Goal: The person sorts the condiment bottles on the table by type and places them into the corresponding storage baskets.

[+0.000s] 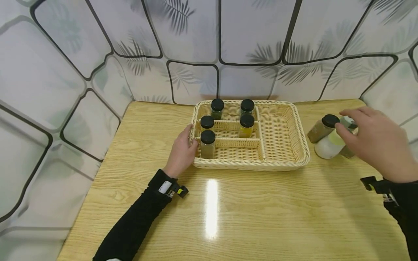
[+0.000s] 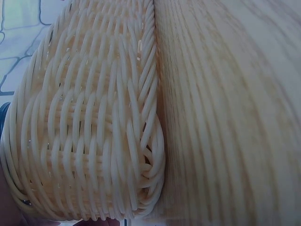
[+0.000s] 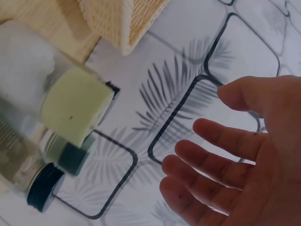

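Note:
At the left end of a woven basket (image 1: 281, 134), my left hand (image 1: 183, 152) grips the rim, thumb over the edge. The basket's woven wall (image 2: 89, 122) fills much of the left wrist view. Over a group of jars on the right hovers my right hand (image 1: 382, 141), fingers loosely spread and holding nothing. In that group are a black-lidded jar with brown contents (image 1: 318, 131), a jar of white contents with a yellow-green lid (image 1: 326, 148) and a pale-green-topped jar (image 1: 348, 122), partly hidden by the hand.
Inside the basket's divided left part stand several black-lidded spice jars, among them a yellow-filled one (image 1: 246, 131) and a beige-filled one (image 1: 208, 149). A patterned curtain (image 1: 251, 43) hangs behind the wooden table (image 1: 261, 210).

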Available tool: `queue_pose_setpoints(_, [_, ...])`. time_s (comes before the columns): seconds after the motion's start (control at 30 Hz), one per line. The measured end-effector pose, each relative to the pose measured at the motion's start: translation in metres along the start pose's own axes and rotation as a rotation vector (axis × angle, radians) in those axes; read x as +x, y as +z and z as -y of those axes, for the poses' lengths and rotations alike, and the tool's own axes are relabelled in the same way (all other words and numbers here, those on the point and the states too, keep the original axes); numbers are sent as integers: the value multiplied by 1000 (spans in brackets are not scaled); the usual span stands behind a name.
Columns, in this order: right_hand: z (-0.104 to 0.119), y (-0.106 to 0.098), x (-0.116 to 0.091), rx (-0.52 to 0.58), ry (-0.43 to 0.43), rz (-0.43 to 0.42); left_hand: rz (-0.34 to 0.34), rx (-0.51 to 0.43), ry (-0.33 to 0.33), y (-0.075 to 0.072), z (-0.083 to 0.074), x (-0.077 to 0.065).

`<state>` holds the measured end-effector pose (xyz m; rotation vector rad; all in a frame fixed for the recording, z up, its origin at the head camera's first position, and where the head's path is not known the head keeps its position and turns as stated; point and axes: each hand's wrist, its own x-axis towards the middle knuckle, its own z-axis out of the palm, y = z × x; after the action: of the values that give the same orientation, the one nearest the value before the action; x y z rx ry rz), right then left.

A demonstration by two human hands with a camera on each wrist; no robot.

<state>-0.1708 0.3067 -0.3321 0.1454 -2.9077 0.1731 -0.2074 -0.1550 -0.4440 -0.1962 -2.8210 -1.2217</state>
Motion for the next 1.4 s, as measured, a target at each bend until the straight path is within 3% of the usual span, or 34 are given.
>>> queue_pose_setpoints(0.37, [-35, 10, -1, -3, 139, 107, -3, -3, -2, 0, 2, 0])
queue_pose_setpoints(0.77, [-59, 24, -2, -69, 302, 190, -11, -3, 0, 1, 4, 1])
queue_pose_setpoints(1.4, [-77, 44, -5, -52, 260, 291, -14, -5, 14, 2, 2, -1])
